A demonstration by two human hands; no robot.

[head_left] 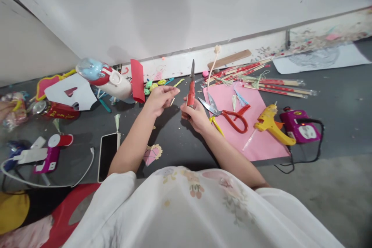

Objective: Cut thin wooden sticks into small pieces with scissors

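Observation:
My right hand (197,116) is wrapped round the red handle of a small knife (191,93), its pointed grey blade upward. To its left, my left hand (161,100) is pinched on a small pale stick piece (172,102), whose end shows below the fingers. Both hands are above the dark table, a short gap apart. Just right of my right hand lie red-handled scissors (235,119), partly open, on a pink sheet (261,151). Nearer my body, a pink heart-shaped piece (151,155) with a pale bumpy edging lies below my left forearm.
A yellow glue gun (270,124) and purple box (300,126) with a cable are at right. Red-patterned sticks (279,85) lie behind. At left stand a bottle (113,83), a red can (56,109), a phone (109,155) and a white cable. Another person's hand (6,110) shows far left.

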